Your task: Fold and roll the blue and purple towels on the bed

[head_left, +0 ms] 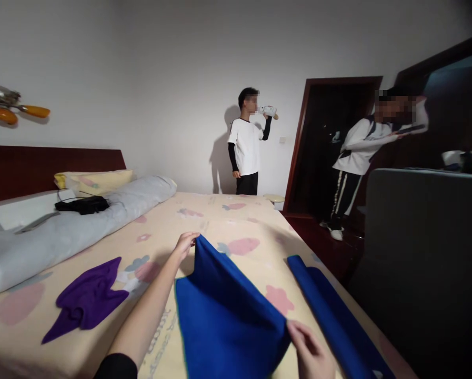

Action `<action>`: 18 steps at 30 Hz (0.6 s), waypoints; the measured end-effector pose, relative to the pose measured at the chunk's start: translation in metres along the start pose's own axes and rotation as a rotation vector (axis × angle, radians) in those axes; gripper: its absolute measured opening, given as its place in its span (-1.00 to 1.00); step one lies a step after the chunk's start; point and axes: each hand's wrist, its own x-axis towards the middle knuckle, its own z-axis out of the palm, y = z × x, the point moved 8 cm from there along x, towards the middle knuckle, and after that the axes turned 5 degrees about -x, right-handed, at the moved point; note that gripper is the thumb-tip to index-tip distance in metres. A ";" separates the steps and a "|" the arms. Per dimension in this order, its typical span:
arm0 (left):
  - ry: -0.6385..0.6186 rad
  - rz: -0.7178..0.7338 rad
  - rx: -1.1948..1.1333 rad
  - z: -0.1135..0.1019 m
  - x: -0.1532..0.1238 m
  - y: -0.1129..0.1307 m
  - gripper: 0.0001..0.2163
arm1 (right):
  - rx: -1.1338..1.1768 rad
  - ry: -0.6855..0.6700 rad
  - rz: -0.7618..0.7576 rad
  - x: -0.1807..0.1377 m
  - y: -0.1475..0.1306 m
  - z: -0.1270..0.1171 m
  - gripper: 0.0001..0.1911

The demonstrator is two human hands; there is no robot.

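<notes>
At the bottom centre of the frame, the person's right hand (310,352) pinches the near right edge of a blue cloth (223,316), fingers closed on the fabric. The cloth lies partly flat on the bed (236,221) and partly lifted into a fold that rises towards the middle of the frame. There the left hand (184,243), on a long bare forearm running up from the lower left, is clamped on the cloth's far corner, holding it off the sheet.

Just to the right, along the bed's right edge, lies a second blue cloth (330,310), rolled lengthwise into a long strip, apart from the one in hand. In the lower left of the frame a crumpled purple cloth (88,300) rests on the patterned sheet, well apart from both hands.

Further up the left side, a long grey rolled quilt (81,226) stretches across the bed with a small black bag (83,204) on top of it, and a yellow pillow (93,180) sits behind it against the dark headboard (22,168).

Beyond the bed, at centre, a person in a white shirt (245,145) stands by the wall, one arm raised. At the upper right, another person (358,152) leans forward near the dark doorway (318,142).
</notes>
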 end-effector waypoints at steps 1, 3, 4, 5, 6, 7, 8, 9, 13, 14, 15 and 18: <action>0.020 0.020 -0.051 -0.011 -0.010 0.009 -0.71 | 0.093 0.020 0.082 0.018 0.001 -0.005 -0.58; 0.059 0.071 -0.139 -0.032 -0.031 0.028 -0.67 | 0.237 -0.001 0.168 0.054 -0.007 -0.006 -0.51; 0.076 0.099 -0.176 -0.040 -0.042 0.039 -0.64 | 0.284 -0.019 0.177 0.071 -0.015 -0.005 -0.48; 0.089 0.127 -0.208 -0.048 -0.053 0.050 -0.59 | 0.321 -0.040 0.176 0.086 -0.023 -0.004 -0.46; 0.096 0.151 -0.234 -0.055 -0.064 0.060 -0.56 | 0.354 -0.053 0.175 0.100 -0.031 -0.003 -0.45; 0.098 0.171 -0.253 -0.061 -0.074 0.071 -0.54 | 0.386 -0.058 0.177 0.112 -0.038 -0.002 -0.44; 0.096 0.185 -0.268 -0.065 -0.084 0.080 -0.53 | 0.418 -0.058 0.184 0.122 -0.045 -0.001 -0.44; 0.090 0.195 -0.278 -0.069 -0.093 0.089 -0.54 | 0.450 -0.059 0.198 0.131 -0.050 0.001 -0.44; 0.072 0.207 -0.289 -0.079 -0.116 0.113 -0.59 | 0.548 -0.116 0.259 0.157 -0.069 0.011 -0.46; 0.072 0.210 -0.287 -0.081 -0.120 0.118 -0.60 | 0.557 -0.133 0.259 0.162 -0.073 0.013 -0.48; 0.074 0.213 -0.284 -0.083 -0.123 0.122 -0.60 | 0.562 -0.143 0.255 0.168 -0.076 0.014 -0.51; 0.093 0.234 -0.262 -0.086 -0.131 0.131 -0.61 | 0.557 -0.152 0.228 0.178 -0.082 0.015 -0.56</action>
